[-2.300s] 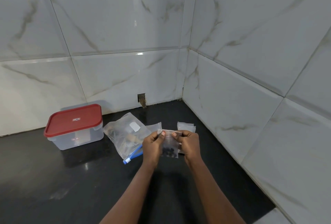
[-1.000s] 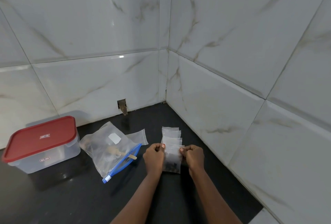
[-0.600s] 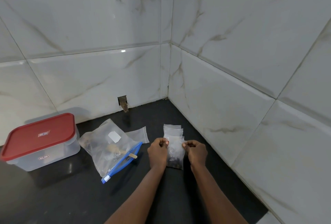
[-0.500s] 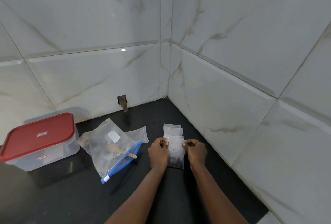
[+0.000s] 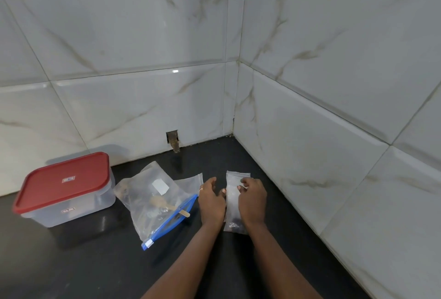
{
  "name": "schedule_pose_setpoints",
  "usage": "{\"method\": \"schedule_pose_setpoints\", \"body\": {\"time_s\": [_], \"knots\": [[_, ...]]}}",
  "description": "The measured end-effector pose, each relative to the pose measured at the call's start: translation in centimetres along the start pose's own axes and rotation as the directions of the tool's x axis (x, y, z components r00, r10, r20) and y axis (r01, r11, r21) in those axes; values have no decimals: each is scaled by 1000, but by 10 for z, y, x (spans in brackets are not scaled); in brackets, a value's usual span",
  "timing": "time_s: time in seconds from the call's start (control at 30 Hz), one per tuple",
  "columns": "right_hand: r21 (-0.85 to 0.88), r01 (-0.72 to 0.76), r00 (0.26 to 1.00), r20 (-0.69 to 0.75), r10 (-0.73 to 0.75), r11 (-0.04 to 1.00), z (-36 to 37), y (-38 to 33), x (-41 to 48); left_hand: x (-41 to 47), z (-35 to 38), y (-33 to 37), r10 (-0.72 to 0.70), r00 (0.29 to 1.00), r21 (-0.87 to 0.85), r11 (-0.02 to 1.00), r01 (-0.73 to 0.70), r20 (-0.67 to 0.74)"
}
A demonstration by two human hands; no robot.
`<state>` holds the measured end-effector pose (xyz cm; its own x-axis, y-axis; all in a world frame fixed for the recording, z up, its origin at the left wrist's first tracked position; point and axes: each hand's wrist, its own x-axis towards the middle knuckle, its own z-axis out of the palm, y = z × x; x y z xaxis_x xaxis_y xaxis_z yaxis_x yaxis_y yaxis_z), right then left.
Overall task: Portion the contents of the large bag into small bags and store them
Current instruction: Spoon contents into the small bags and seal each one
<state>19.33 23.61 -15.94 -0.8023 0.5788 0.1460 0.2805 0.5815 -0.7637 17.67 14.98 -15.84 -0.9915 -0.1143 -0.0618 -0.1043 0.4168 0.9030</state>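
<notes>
A small clear bag point(image 5: 232, 203) with dark bits at its bottom end lies flat on the black counter point(image 5: 95, 263), over a stack of other small bags point(image 5: 238, 175). My right hand point(image 5: 252, 199) lies over its right side, thumb and curled fingers pinching its upper edge. My left hand point(image 5: 211, 200) is just left of it, fingers straight and holding nothing, thumb near the bag's edge. The large clear bag point(image 5: 152, 200) with a blue zip strip lies left of my hands, a wooden stick poking out of its mouth.
A clear storage box with a red lid point(image 5: 64, 183) stands at the left by the wall. One empty small bag point(image 5: 191, 180) lies behind the large bag. Tiled walls close the corner behind and to the right.
The small bag went from being held up by both hands to lying flat on the counter. My left hand let go of it and opened.
</notes>
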Motion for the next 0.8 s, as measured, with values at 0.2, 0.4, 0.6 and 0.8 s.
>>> {"method": "schedule_pose_setpoints", "body": {"time_s": [0.2,0.4,0.6,0.8], "knots": [[-77,46,945,327,-18,996,44,-34,9,16,-13,-5,-69,993,-29,997,67,-95],[-276,61,905,421,64,959,79,-44,10,28,-28,-20,-137,982,1,990,138,-132],[-322,23,944,317,85,946,95,-49,4,33,-39,-30,-204,962,8,978,209,-181],[-130,-55,949,303,92,990,89,-52,1,33,-45,-25,-226,962,-37,974,223,-151]]}}
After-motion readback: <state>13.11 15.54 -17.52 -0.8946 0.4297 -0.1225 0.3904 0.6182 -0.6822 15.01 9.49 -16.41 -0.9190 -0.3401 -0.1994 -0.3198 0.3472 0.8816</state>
